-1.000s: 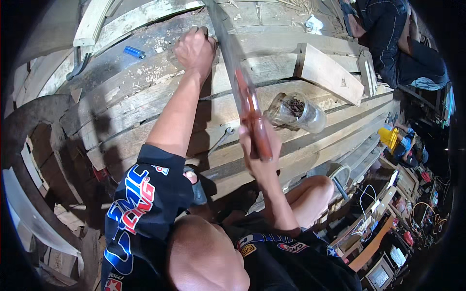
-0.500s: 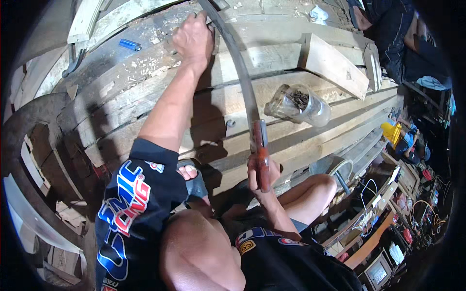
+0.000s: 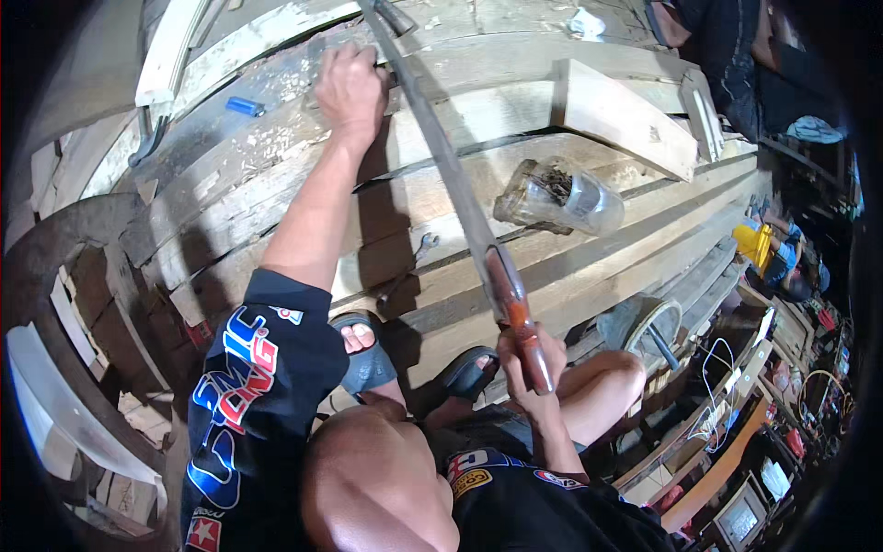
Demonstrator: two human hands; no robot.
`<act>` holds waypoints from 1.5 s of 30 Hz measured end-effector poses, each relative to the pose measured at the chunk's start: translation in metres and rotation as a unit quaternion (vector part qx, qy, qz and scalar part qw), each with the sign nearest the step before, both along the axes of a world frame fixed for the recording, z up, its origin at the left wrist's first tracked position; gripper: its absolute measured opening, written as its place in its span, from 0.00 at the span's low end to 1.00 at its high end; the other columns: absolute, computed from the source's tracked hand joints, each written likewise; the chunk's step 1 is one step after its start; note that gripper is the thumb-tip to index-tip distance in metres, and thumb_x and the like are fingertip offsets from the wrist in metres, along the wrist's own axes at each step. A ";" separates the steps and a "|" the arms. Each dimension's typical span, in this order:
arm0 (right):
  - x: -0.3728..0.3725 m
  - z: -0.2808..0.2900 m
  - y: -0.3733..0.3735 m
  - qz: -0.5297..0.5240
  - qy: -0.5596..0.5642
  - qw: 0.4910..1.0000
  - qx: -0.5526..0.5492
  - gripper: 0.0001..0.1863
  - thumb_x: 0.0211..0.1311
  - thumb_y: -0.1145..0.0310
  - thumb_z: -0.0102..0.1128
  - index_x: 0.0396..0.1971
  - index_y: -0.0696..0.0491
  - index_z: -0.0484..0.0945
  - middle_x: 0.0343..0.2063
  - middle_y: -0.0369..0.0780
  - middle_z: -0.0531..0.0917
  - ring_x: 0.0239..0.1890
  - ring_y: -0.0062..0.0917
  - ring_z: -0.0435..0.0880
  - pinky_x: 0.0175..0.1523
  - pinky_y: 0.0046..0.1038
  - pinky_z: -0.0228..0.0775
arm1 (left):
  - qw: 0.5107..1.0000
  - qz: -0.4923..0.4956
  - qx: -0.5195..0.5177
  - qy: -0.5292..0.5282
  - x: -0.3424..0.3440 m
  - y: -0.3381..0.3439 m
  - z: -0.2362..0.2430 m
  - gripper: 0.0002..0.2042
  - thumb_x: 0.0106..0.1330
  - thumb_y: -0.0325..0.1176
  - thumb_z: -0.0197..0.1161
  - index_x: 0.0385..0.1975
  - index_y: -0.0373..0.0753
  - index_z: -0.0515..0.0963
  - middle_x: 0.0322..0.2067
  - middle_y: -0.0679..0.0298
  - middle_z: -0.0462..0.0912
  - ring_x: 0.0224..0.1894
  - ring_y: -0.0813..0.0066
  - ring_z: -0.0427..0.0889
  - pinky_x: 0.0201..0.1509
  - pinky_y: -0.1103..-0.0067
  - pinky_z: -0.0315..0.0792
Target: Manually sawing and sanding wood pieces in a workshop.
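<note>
My right hand point(image 3: 533, 359) is wrapped round the reddish-brown handle of a long, narrow grey blade point(image 3: 441, 152). The blade slants away to the upper left, across the wooden boards point(image 3: 515, 106), and its far end passes just right of my left hand. My left hand point(image 3: 352, 92) is closed and rests on the far boards among pale wood shavings. A small dark piece shows beside its fingers, but what they grip is hidden. Right of the blade, a clear plastic jar point(image 3: 593, 204) lies on its side with dark bits inside.
A blue lighter point(image 3: 246, 107) lies left of my left hand. A wrench point(image 3: 427, 245) lies near my feet. Right of the blade are a pale wood block point(image 3: 630, 120) and a bucket point(image 3: 644, 327). Another person's leg point(image 3: 727, 64) shows at the upper right; cluttered tools and cables fill the right.
My right hand has drawn the handle back toward me and slightly right. The blade's far end now lies further left. My left hand has shifted slightly left and down.
</note>
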State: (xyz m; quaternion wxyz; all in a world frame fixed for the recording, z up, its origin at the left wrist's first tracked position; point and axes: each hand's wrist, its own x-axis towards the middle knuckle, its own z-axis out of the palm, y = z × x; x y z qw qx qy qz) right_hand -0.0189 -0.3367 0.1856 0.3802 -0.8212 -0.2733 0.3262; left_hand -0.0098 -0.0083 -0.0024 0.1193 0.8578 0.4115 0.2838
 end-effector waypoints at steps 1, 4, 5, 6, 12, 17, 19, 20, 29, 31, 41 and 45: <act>0.002 -0.003 0.003 0.010 -0.074 0.997 0.018 0.04 0.48 0.74 0.58 0.24 0.57 0.75 0.15 0.39 0.74 0.16 0.28 0.76 0.24 0.26 0.65 | 1.000 0.000 -0.002 0.001 0.005 0.001 0.006 0.06 0.50 0.30 0.60 0.26 0.38 0.77 0.32 0.58 0.76 0.39 0.57 0.75 0.39 0.64 0.72; 0.009 -0.030 0.048 -0.058 -0.062 0.996 0.024 0.03 0.46 0.78 0.57 0.24 0.58 0.75 0.14 0.41 0.73 0.13 0.27 0.75 0.23 0.24 0.65 | 0.997 -0.028 -0.059 0.045 0.014 -0.010 0.014 0.07 0.49 0.30 0.61 0.29 0.39 0.79 0.31 0.59 0.78 0.39 0.56 0.75 0.41 0.65 0.73; 0.013 -0.044 0.064 -0.037 -0.076 0.995 0.058 0.02 0.47 0.78 0.57 0.24 0.58 0.75 0.14 0.41 0.73 0.13 0.26 0.74 0.23 0.24 0.65 | 0.998 -0.013 -0.057 0.025 0.015 -0.015 0.009 0.08 0.49 0.30 0.62 0.30 0.39 0.79 0.31 0.59 0.78 0.38 0.56 0.76 0.41 0.65 0.73; 0.009 -0.053 0.062 -0.030 -0.087 0.991 0.098 0.02 0.48 0.78 0.57 0.24 0.59 0.75 0.14 0.41 0.73 0.14 0.26 0.74 0.23 0.24 0.65 | 0.999 0.004 -0.045 0.003 0.017 -0.010 0.003 0.08 0.49 0.29 0.62 0.31 0.40 0.80 0.30 0.58 0.78 0.38 0.56 0.76 0.41 0.66 0.73; 0.002 -0.027 0.034 -0.035 -0.067 0.995 0.062 0.06 0.53 0.73 0.61 0.26 0.59 0.74 0.15 0.39 0.73 0.15 0.25 0.75 0.23 0.23 0.65 | 0.999 0.013 -0.032 0.040 0.012 0.002 -0.002 0.06 0.50 0.30 0.62 0.29 0.40 0.80 0.28 0.59 0.79 0.38 0.57 0.76 0.42 0.66 0.73; -0.014 -0.003 -0.027 -0.029 -0.029 0.999 0.036 0.04 0.45 0.76 0.59 0.22 0.59 0.73 0.15 0.41 0.74 0.15 0.29 0.75 0.23 0.26 0.65 | 0.999 0.006 -0.040 0.028 0.011 0.000 0.002 0.04 0.49 0.29 0.62 0.23 0.37 0.76 0.27 0.58 0.78 0.39 0.56 0.76 0.41 0.65 0.72; -0.011 -0.003 -0.031 -0.001 -0.065 0.997 0.034 0.03 0.44 0.76 0.58 0.21 0.59 0.73 0.15 0.42 0.74 0.15 0.29 0.75 0.23 0.26 0.65 | 0.999 -0.002 -0.037 0.031 0.013 -0.002 0.004 0.04 0.49 0.29 0.62 0.23 0.37 0.76 0.28 0.57 0.78 0.39 0.56 0.76 0.40 0.65 0.72; -0.008 -0.009 -0.027 -0.010 -0.093 0.995 0.039 0.03 0.44 0.76 0.57 0.20 0.58 0.73 0.15 0.42 0.74 0.14 0.30 0.75 0.23 0.26 0.65 | 0.999 -0.002 -0.031 0.030 0.016 0.000 0.005 0.05 0.49 0.29 0.62 0.24 0.37 0.76 0.29 0.57 0.78 0.39 0.56 0.76 0.40 0.65 0.73; 0.016 -0.020 0.022 -0.053 -0.003 0.997 0.047 0.04 0.50 0.78 0.60 0.24 0.58 0.73 0.13 0.39 0.71 0.14 0.26 0.73 0.23 0.24 0.63 | 0.999 -0.005 -0.040 0.035 0.012 0.000 0.000 0.06 0.50 0.28 0.61 0.28 0.38 0.76 0.31 0.58 0.78 0.40 0.55 0.76 0.40 0.64 0.72; 0.010 -0.008 0.018 0.001 -0.040 0.998 0.038 0.06 0.49 0.78 0.61 0.22 0.58 0.72 0.13 0.39 0.70 0.13 0.26 0.72 0.22 0.25 0.63 | 0.996 -0.030 -0.044 0.066 0.007 0.000 0.007 0.06 0.50 0.29 0.62 0.28 0.38 0.77 0.31 0.59 0.78 0.41 0.57 0.75 0.40 0.65 0.73; 0.002 -0.024 0.044 -0.024 -0.080 0.992 0.093 0.07 0.47 0.78 0.60 0.18 0.57 0.69 0.11 0.40 0.68 0.11 0.29 0.71 0.20 0.25 0.62 | 0.999 -0.005 -0.043 0.021 0.020 0.003 0.005 0.10 0.47 0.30 0.67 0.32 0.39 0.79 0.31 0.58 0.79 0.39 0.56 0.78 0.42 0.66 0.73; 0.012 -0.016 0.028 -0.004 -0.077 0.996 0.038 0.07 0.46 0.78 0.61 0.19 0.57 0.70 0.12 0.40 0.69 0.12 0.30 0.72 0.20 0.27 0.62 | 0.999 -0.006 -0.027 0.032 0.013 0.004 0.004 0.08 0.47 0.29 0.66 0.27 0.38 0.77 0.30 0.58 0.79 0.39 0.57 0.77 0.41 0.66 0.73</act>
